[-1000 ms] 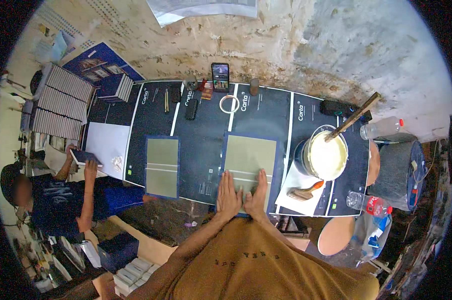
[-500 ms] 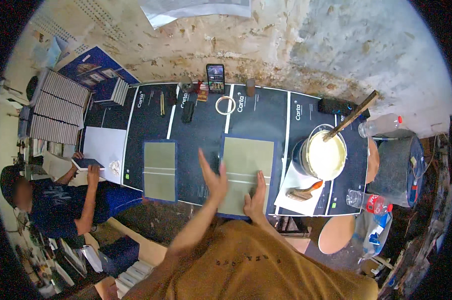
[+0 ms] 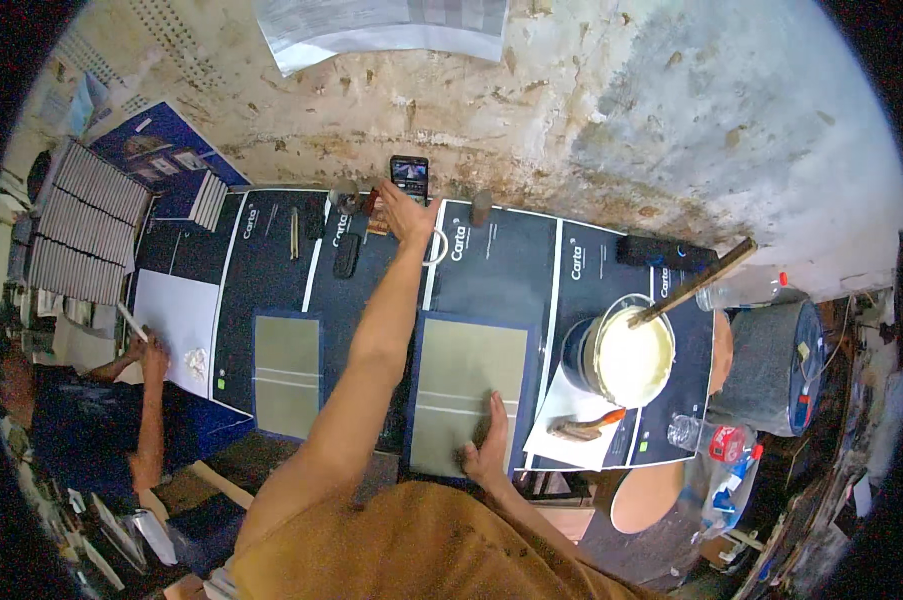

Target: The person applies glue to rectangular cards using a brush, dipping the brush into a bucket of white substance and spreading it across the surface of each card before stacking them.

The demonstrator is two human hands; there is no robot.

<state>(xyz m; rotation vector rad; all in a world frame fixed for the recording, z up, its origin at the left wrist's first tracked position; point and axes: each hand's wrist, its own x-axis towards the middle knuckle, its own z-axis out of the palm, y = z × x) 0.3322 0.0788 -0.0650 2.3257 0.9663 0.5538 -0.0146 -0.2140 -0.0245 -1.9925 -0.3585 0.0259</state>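
My left hand point(image 3: 408, 214) reaches across the table to a phone point(image 3: 409, 171) that leans upright against the wall. Its fingers are stretched out in front of the phone's lower part; whether they touch it I cannot tell. Beside the wrist lies a roll of tape point(image 3: 437, 250), partly covered. My right hand point(image 3: 488, 450) rests with thumb and fingers apart at a large book cover point(image 3: 471, 350), whose grey-green boards have dark blue edges. A smaller cover of the same kind point(image 3: 288, 360) lies left of my left forearm.
At right stand a bucket of pale paste point(image 3: 631, 355) with a wooden stick point(image 3: 696, 280) and a brush point(image 3: 583, 428) on white paper. Plastic bottles point(image 3: 706, 437) lie near the right edge. A co-worker point(image 3: 91, 420) sits at left near stacked books point(image 3: 86, 225).
My left hand has moved from above the large cover forward to the phone. My right hand stays at the cover. The view has shifted, and the co-worker's held item is now edge-on.
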